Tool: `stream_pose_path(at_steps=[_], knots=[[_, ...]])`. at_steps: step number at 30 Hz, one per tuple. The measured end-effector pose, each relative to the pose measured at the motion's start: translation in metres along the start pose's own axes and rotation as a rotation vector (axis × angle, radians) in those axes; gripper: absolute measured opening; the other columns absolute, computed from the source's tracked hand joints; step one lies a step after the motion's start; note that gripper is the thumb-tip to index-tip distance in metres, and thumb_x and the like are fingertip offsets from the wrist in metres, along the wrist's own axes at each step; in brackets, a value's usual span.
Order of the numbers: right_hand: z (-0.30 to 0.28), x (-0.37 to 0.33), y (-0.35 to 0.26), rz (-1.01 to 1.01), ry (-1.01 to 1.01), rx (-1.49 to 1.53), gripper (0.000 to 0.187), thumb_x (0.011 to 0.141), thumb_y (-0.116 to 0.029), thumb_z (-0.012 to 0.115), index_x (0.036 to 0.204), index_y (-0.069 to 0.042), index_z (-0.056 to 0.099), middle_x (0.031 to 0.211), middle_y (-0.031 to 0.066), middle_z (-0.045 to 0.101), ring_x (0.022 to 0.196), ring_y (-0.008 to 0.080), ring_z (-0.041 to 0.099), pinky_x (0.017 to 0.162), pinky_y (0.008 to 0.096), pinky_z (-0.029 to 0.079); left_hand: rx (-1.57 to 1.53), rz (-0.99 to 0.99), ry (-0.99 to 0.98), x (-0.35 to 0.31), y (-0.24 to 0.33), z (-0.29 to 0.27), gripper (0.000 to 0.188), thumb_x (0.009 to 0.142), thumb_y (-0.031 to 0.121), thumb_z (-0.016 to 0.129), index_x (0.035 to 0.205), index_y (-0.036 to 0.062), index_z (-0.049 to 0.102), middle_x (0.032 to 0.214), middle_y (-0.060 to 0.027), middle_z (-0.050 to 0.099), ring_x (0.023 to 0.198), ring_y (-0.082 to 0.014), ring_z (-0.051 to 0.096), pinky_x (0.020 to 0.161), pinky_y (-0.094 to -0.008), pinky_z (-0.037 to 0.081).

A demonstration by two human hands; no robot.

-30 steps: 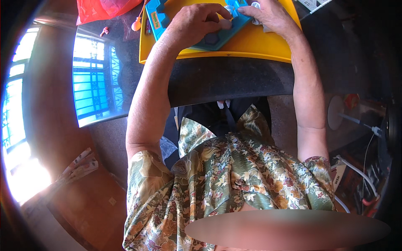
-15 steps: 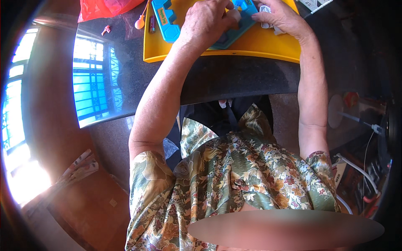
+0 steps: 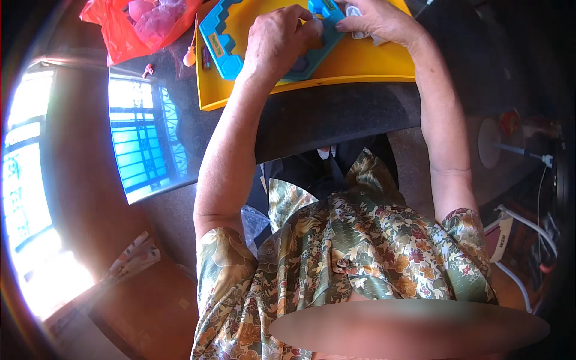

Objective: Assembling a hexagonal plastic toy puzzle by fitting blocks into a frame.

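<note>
My left hand (image 3: 278, 41) bends over a blue plastic frame (image 3: 221, 54) with a zigzag inner edge, its fingers curled and thumb drawn in. Whatever those fingers grip is hidden beneath them. At the frame's right side my right hand (image 3: 382, 23) curls round some whitish translucent pieces (image 3: 355, 13), which show between thumb and fingers and below the palm. Its fingertips are partly cut off by the upper edge of the picture. The frame lies in a shallow yellow tray (image 3: 354, 71), tilted across it.
Left of the tray is a red plastic bag (image 3: 123, 37) with pink things inside. An orange bulb-shaped object (image 3: 189, 57) and a small red piece (image 3: 148, 71) lie by it. A dark battery-like cylinder (image 3: 206, 59) rests in the tray. The dark tabletop (image 3: 312, 120) curves in front of me.
The view has shifted, so more of the red bag shows. A pale piece seen by my left thumb is now hidden. Both hands stay at the blue frame.
</note>
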State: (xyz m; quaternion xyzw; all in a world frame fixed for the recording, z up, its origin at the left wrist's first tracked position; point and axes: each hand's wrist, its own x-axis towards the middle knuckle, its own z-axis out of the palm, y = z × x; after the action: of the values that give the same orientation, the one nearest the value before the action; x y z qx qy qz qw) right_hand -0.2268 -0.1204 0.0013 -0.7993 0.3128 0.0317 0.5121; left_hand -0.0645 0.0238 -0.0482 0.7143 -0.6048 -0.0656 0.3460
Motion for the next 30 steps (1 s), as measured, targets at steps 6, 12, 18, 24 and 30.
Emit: stream_pose_path(at_steps=[6,12,18,24,30], knots=[[-0.003,-0.002,-0.003,-0.01,0.034,-0.068,0.042,0.084,-0.012,0.07,0.123,-0.008,0.056,0.075,0.0023,0.062,0.061,0.0097,0.058,0.046,0.0234,0.043,-0.051,-0.052,-0.037,0.001,0.002,0.005,0.029,0.087,0.029,0.071,0.105,0.0065,0.07,0.081,-0.0061,0.075,0.078,-0.0179,0.073,0.072,-0.0285,0.057],[0.001,0.001,-0.004,-0.018,0.032,-0.067,0.04,0.083,-0.012,0.07,0.121,-0.007,0.057,0.074,0.0029,0.062,0.06,0.0101,0.057,0.045,0.0236,0.043,-0.121,-0.001,-0.083,0.001,-0.013,-0.001,0.031,0.087,0.03,0.07,0.109,0.0079,0.07,0.087,-0.0102,0.075,0.079,-0.0209,0.073,0.077,-0.0306,0.057],[0.001,0.0,-0.002,-0.019,0.027,-0.072,0.038,0.083,-0.012,0.068,0.119,-0.008,0.058,0.074,0.0035,0.062,0.06,0.0109,0.058,0.044,0.0239,0.043,-0.057,0.195,-0.169,0.008,0.015,-0.018,0.023,0.08,0.013,0.073,0.098,0.0009,0.065,0.089,-0.017,0.069,0.082,-0.0349,0.068,0.076,-0.0388,0.055],[0.001,0.001,-0.002,-0.023,0.023,-0.114,0.036,0.084,-0.015,0.067,0.118,-0.008,0.058,0.076,0.0043,0.063,0.062,0.0117,0.06,0.045,0.0243,0.043,0.125,0.3,-0.13,0.006,0.013,-0.015,0.025,0.078,0.01,0.073,0.099,0.0018,0.063,0.092,-0.0184,0.066,0.09,-0.0378,0.065,0.081,-0.0428,0.052],[0.0,-0.001,-0.001,0.001,0.02,-0.067,0.037,0.084,-0.015,0.066,0.119,-0.009,0.057,0.078,0.0047,0.063,0.065,0.0122,0.06,0.046,0.0248,0.044,0.096,0.241,-0.248,0.013,0.017,-0.017,0.022,0.077,0.011,0.074,0.094,0.0029,0.062,0.091,-0.0184,0.066,0.088,-0.0375,0.065,0.078,-0.0433,0.052]])
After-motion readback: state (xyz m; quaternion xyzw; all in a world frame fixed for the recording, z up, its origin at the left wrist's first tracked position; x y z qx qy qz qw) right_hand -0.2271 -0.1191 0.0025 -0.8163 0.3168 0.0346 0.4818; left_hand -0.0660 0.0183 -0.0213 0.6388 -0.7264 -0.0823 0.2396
